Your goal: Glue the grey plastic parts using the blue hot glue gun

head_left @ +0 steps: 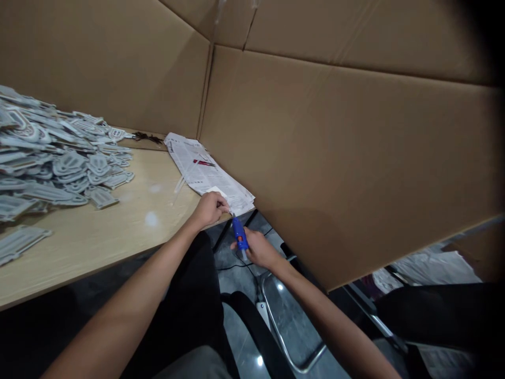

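My right hand is wrapped round a blue glue gun, whose nozzle points up at the table's front edge. Close to that nozzle, my left hand is closed, its fingertips pinching something too small to make out. Under and behind the left hand lie sheets of printed newspaper. A small pale piece rests on the paper just beyond the left fingers. Farther up the paper is a red and dark object, with clear sticks at its left side.
A large heap of grey-white flat pieces covers the table's left part. Tall cardboard walls stand behind and to the right. Dark strings lie at the back. A metal-framed chair and cables are below on the right.
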Demonstrator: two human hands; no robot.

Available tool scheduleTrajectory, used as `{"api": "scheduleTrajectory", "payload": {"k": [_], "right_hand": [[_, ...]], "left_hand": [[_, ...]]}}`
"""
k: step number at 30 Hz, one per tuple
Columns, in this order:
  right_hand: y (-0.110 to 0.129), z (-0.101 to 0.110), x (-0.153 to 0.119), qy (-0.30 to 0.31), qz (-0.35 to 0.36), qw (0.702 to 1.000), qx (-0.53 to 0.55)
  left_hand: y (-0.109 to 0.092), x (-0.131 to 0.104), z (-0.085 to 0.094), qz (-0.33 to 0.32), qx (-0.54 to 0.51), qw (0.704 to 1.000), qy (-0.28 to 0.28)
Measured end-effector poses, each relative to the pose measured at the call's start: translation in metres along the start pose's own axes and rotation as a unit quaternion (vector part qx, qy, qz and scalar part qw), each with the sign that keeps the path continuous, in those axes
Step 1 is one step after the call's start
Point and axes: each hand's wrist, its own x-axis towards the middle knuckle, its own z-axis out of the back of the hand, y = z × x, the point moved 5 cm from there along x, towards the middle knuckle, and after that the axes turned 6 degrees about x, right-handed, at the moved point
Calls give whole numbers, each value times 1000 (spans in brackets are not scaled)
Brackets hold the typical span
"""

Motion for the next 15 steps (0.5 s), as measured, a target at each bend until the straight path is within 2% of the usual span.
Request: {"api": "scheduleTrajectory", "payload": {"k": [2,4,8,11,15], "right_hand": [[-6,-5,-1,-38,17,985,170],[-13,-15,0,-61,4,946,319],[-20,-43,6,-45,-27,811,582],[-28,-57,11,-72,-51,719,689],[-40,-66,15,-145,-84,637,753]], "left_hand": [[-1,0,1,2,-2,1000,-5],[-2,0,1,5,-1,1000,-6],[-4,0,2,8,2,1000,-4],[-5,0,2,11,0,1000,-3],[-6,-1,3,14,-6,1000,-1]]}}
